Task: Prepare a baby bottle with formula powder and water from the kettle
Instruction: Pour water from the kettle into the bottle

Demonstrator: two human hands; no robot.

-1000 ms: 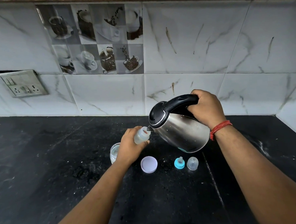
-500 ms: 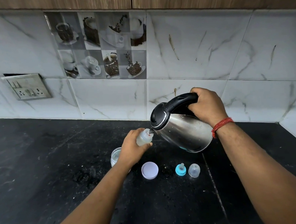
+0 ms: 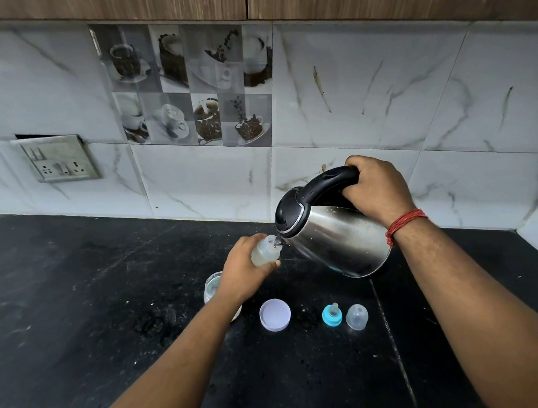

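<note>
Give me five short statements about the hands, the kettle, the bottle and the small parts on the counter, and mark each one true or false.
1. The right hand grips the kettle by its black handle. True.
2. The kettle stands upright on the counter. False: it is lifted and tilted, spout at the mouth of the baby bottle.
3. The left hand holds the baby bottle above the counter. True.
4. The blue teat ring is screwed onto the bottle. False: it lies on the counter beside the clear cap.
5. The round lilac lid lies on the counter, left of the teat ring. True.
</note>
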